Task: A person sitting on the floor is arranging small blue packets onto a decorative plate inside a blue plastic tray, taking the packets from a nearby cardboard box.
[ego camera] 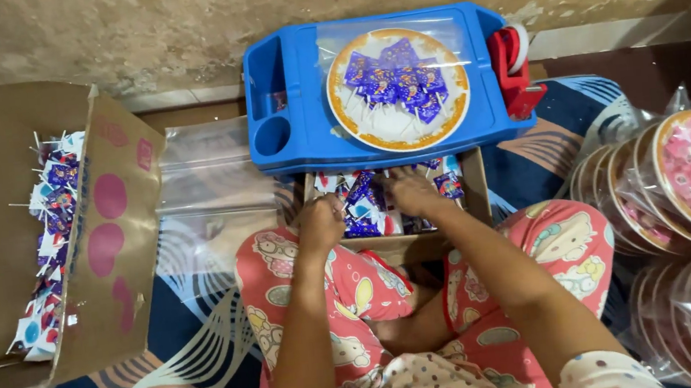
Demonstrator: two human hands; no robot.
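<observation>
Lollipops (364, 209) in small box (476, 197)

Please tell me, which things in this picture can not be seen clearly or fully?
- Head view: the small box of wrapped sweets is half hidden by the blue tray above it.
- What the left hand and right hand grip is hidden by the fingers.
- The bagged plates are cut off by the right edge.
- The big carton is cut off at the left edge.

Blue tray (290, 71), purple-wrapped lollipops (396, 84), pink cartoon-print trousers (356, 291).
</observation>
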